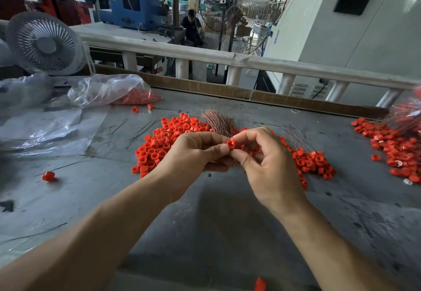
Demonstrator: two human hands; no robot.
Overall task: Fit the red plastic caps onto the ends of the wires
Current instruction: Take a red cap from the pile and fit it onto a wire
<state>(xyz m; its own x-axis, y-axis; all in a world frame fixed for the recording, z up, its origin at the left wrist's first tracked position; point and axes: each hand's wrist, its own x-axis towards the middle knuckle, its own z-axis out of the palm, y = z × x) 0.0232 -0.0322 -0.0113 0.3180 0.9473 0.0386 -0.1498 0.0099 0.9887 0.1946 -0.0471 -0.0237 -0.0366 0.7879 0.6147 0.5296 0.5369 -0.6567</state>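
My left hand [193, 154] grips a bundle of thin copper-coloured wires [217, 120] that fans upward behind my fingers. My right hand [266, 161] pinches one red plastic cap [231, 144] between thumb and forefinger, right against my left thumb tip and the wire ends. Whether a wire sits inside the cap is hidden by my fingers. A large pile of loose red caps [157, 145] lies on the grey table [218, 222] just behind my hands. More caps with wires attached [309, 156] lie to the right of my hands.
Another heap of capped wires [396, 145] sits at the far right. A clear plastic bag with red caps [114, 92] lies back left, with plastic sheeting [41, 129] and a white fan [45, 42]. Stray caps [48, 176] and dark wires [136, 131] dot the table.
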